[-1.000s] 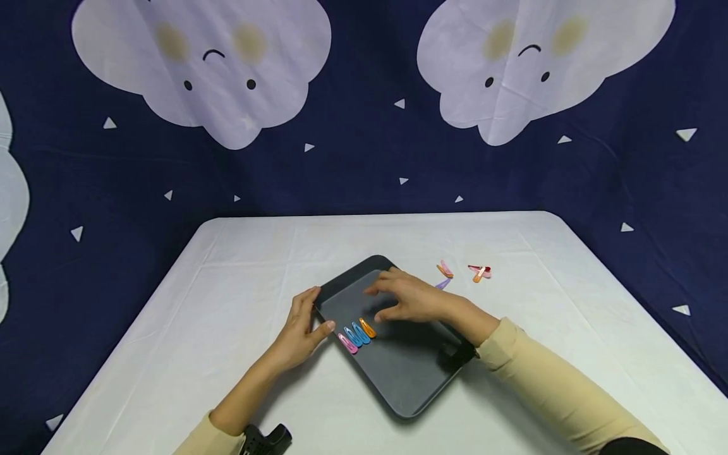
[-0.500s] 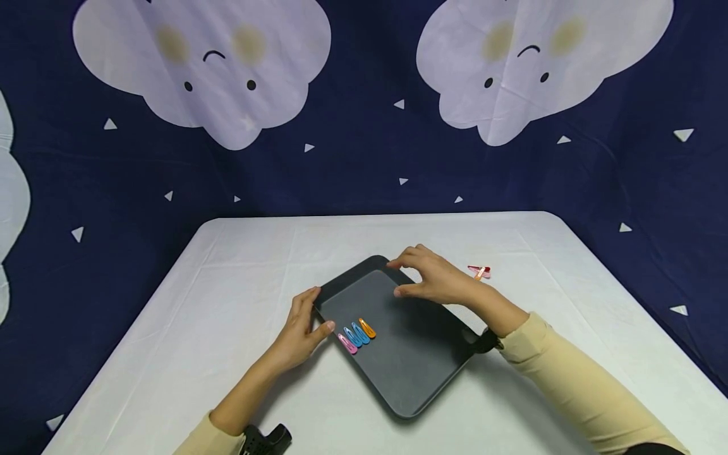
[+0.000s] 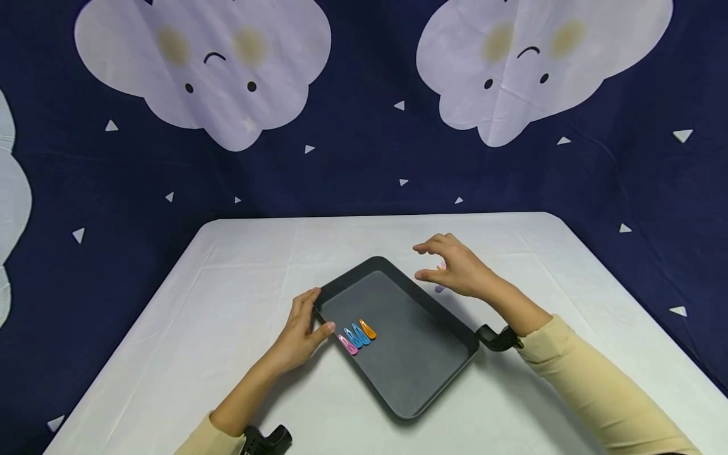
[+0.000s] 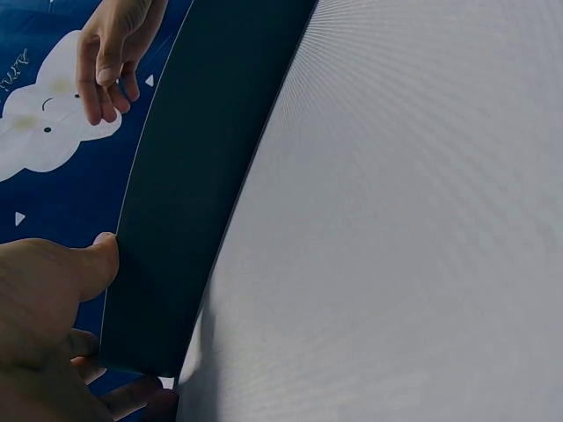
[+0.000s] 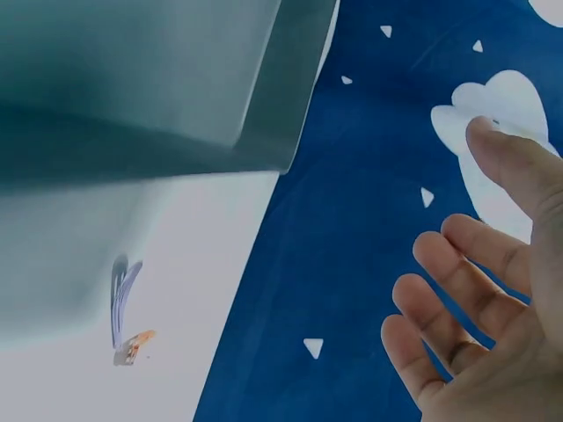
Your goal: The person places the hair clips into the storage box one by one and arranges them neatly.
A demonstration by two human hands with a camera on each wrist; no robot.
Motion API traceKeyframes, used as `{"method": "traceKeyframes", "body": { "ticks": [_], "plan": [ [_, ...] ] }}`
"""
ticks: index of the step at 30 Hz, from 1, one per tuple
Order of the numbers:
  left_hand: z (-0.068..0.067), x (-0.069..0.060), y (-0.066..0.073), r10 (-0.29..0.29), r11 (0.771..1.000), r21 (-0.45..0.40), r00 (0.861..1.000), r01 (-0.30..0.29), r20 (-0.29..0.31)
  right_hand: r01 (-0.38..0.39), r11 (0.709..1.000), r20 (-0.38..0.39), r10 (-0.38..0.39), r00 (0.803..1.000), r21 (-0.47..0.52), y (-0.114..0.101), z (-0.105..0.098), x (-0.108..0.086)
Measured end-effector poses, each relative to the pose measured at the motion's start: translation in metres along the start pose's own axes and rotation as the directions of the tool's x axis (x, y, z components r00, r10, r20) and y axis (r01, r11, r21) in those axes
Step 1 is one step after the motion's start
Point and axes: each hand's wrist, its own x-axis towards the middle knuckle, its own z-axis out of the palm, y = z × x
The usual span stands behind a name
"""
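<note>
Four clips lay by a tray's near-left edge.
Head: the left hand gripped the tray's left corner; the right hand hung past its far-right edge, near loose clips. Left wrist: thumb met the rim. Right wrist: fingers spread loosely.

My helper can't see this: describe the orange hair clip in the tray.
On the white table lies a dark gray tray. Inside, beside the left hand, four snap hair clips form a row. Its sole orange clip sits at the end opposite the pink clip.
</note>
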Motion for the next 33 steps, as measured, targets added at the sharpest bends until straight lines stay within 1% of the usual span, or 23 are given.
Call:
{"method": "traceKeyframes", "body": {
  "ticks": [4, 11, 16, 21, 27, 30, 33],
  "plan": [
    [0.0, 0.0, 0.001, -0.009, 1.0, 0.0, 1.0, 0.009, 0.002, -0.024, 1.0, -0.035, 0.024, 0.999, -0.005, 0.007, -0.003, -0.004],
    [0.0, -0.001, 0.002, -0.019, 1.0, -0.004, 1.0, 0.019, 0.014, -0.112, 0.994, -0.046, 0.112, 0.993, 0.003, 0.022, -0.006, -0.011],
    [-0.001, 0.0, 0.002, -0.018, 1.0, -0.01, 1.0, 0.018, 0.014, -0.161, 0.987, -0.081, 0.158, 0.984, -0.031, 0.036, -0.007, -0.016],
    [-0.001, 0.0, 0.002, -0.012, 1.0, -0.005, 1.0, 0.012, 0.009, -0.225, 0.973, -0.112, 0.218, 0.969, -0.052, 0.049, -0.007, -0.021],
    [0.0, 0.0, 0.001, -0.009, 1.0, -0.004, 1.0, 0.009, 0.003, -0.329, 0.943, -0.106, 0.322, 0.941, -0.054, 0.063, -0.007, -0.026],
    [0.0, 0.0, 0.001, -0.006, 1.0, -0.004, 1.0, 0.006, 0.003, -0.362, 0.93, -0.106, 0.354, 0.929, -0.067, 0.071, -0.007, -0.029],
    [0.0, 0.0, 0.001, -0.008, 1.0, -0.005, 1.0, 0.008, 0.003, -0.382, 0.92, -0.111, 0.372, 0.922, -0.088, 0.078, -0.007, -0.032]
  ]
}}
